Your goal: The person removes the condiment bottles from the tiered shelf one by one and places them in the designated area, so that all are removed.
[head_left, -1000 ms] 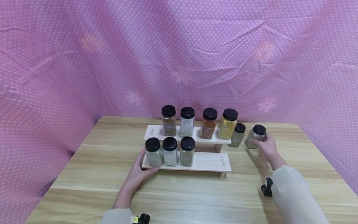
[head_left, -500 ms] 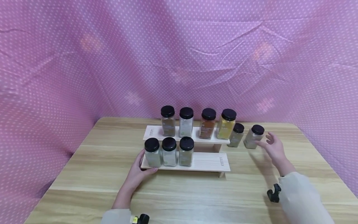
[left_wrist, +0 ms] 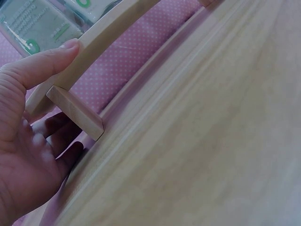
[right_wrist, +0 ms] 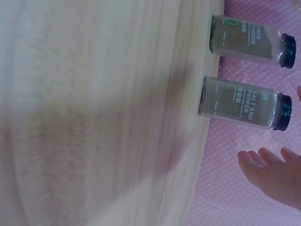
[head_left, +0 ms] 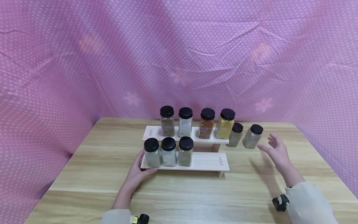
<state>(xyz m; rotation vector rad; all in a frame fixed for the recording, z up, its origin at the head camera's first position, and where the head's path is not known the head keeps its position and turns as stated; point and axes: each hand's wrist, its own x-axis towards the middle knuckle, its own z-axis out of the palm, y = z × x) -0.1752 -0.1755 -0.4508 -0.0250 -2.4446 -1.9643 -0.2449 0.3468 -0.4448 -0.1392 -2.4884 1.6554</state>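
Note:
My left hand (head_left: 136, 173) grips the left end of a two-tier wooden spice rack (head_left: 208, 161). In the left wrist view its thumb lies on the lower shelf's front edge, with the fingers beneath and around the short leg (left_wrist: 76, 112). Off to the right, my right hand (head_left: 278, 154) hangs in the air, fingers spread and holding nothing. Nearest to it, apart from the fingers, stands a spice jar (head_left: 251, 140) upright on the table; the right wrist view shows its salt and pepper label (right_wrist: 244, 104). A second jar (head_left: 235, 138) stands left of that one, by the rack.
Several black-lidded jars fill the upper shelf, among them a red-brown one (head_left: 206, 127) and a yellow one (head_left: 224, 128). Three pale jars, including a white one (head_left: 169, 155), stand on the lower shelf's left part. Pink dotted cloth (head_left: 179, 62) hangs behind the wooden table (head_left: 179, 199).
My right hand has let go of the salt and pepper jar and drawn back to the right and nearer. The left hand keeps its place on the rack.

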